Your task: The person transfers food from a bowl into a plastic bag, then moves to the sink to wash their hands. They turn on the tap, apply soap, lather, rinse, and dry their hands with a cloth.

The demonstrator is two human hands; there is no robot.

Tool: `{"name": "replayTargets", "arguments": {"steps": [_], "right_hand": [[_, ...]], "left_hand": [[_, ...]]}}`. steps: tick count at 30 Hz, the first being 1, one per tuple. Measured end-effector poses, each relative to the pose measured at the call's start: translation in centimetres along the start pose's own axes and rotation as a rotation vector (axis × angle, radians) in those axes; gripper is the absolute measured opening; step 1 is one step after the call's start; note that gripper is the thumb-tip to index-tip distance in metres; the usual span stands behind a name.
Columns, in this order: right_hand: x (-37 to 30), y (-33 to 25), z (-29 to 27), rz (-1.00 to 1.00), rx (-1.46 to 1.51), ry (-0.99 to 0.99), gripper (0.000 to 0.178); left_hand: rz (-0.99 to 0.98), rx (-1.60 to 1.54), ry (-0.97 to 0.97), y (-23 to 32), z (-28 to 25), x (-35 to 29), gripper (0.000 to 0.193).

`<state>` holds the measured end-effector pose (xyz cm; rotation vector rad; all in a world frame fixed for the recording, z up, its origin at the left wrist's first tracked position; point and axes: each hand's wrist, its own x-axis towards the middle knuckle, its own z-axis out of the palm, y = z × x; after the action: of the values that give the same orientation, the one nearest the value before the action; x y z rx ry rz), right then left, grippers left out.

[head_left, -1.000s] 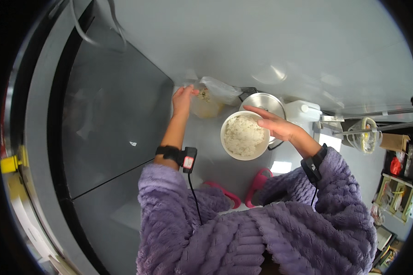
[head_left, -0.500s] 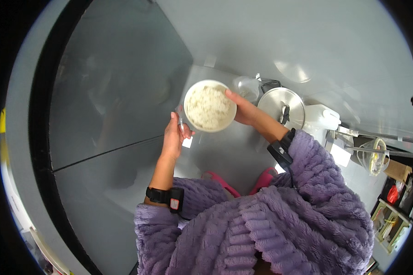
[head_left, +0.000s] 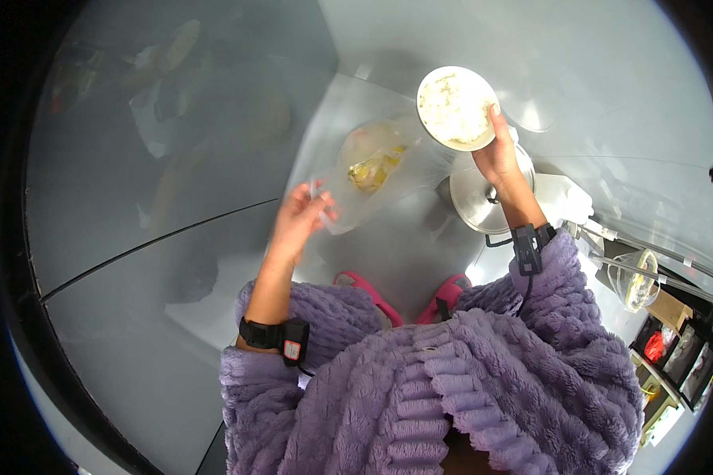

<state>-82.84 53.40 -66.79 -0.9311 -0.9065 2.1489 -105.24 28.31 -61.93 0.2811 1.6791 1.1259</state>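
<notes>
My right hand (head_left: 495, 149) holds a white bowl (head_left: 428, 127) filled with white rice (head_left: 454, 107), its thumb over the rim. The bowl is raised at the far right of centre. Pinched in the fingers of my left hand (head_left: 303, 210), which is slightly blurred, is the edge of a clear plastic bag (head_left: 355, 207). The bag spreads out to the right toward the bowl. Inside or beneath it shows something yellow (head_left: 372, 170), whose kind I cannot make out.
A steel pot with a lid (head_left: 471, 194) stands under my right forearm, with a white plastic jug (head_left: 561, 199) beside it. Grey panels (head_left: 158, 158) rise on the left. Farther right are metal rails (head_left: 657, 252), a clear bowl (head_left: 635, 281) and a shelf with small items (head_left: 673, 348).
My right hand has carried the rice bowl away and to the right. My left hand has stayed left of centre, and the plastic bag now lies spread out beside it.
</notes>
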Motion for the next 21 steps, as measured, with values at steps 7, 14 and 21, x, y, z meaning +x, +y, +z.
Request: {"name": "replayTargets", "arguments": {"steps": [7, 14, 21], "right_hand": [[-1.2, -0.8, 1.4, 0.07, 0.056, 0.04, 0.065], [-1.7, -1.7, 2.4, 0.161, 0.038, 0.004, 0.068], [-0.9, -1.2, 1.7, 0.091, -0.04, -0.017, 0.067]], "left_hand": [[0.561, 0.389, -0.223, 4.7, 6.4, 3.1, 0.015], [0.134, 1.248, -0.547, -5.7, 13.5, 12.8, 0.037], [0.094, 1.027, -0.786, -11.6, 15.0, 15.2, 0.044]]}}
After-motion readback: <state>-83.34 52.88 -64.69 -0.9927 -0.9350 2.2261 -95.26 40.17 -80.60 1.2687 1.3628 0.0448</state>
